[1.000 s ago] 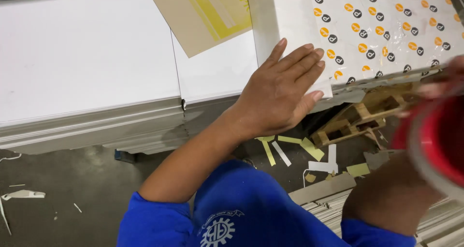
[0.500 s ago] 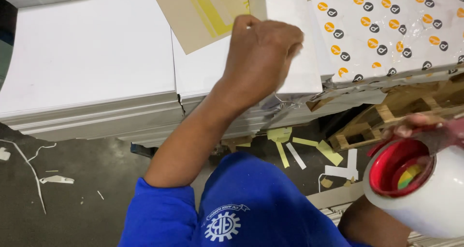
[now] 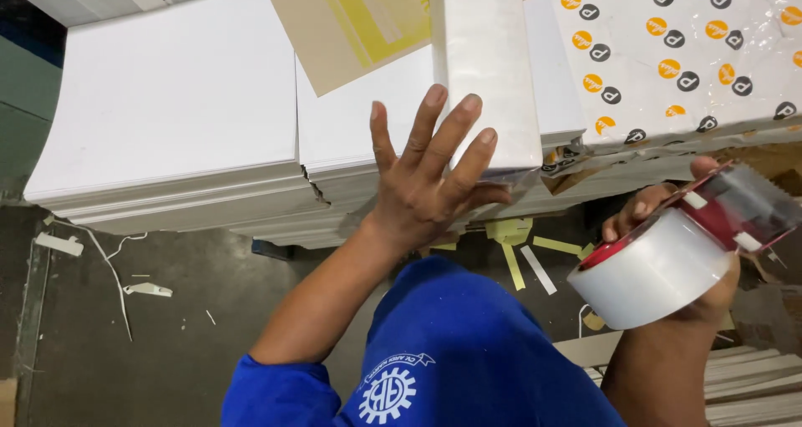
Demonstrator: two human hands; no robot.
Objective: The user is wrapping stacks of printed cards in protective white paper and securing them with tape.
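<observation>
Left hand [image 3: 430, 176]: fingers spread, pressing the wrapped white bundle [image 3: 484, 68] at the paper stack's [image 3: 167, 109] front edge.
Right hand [image 3: 668, 251]: fingers curled round the tape dispenser [image 3: 681, 247] (off the stack).
Risk: bundle could slip over the edge if pressure eases.

Grey concrete floor [image 3: 167, 360] — stacks of white sheets [image 3: 167, 101] stand on it, paper strips [image 3: 535, 260] scattered beside.

Bright, even overhead light washes the stacked white paper sheets [image 3: 167, 101] at 11 o'clock almost to blankness, while the dark grey concrete floor [image 3: 167, 352] at 7 o'clock sits dim beneath the stacks' shadow. Glare streaks the clear wrapping film with orange and black dots [image 3: 693, 51] at 1 o'clock. Focus holds mid-frame; the white tape roll in its red dispenser [image 3: 668, 264] at 4 o'clock looks slightly soft.
</observation>
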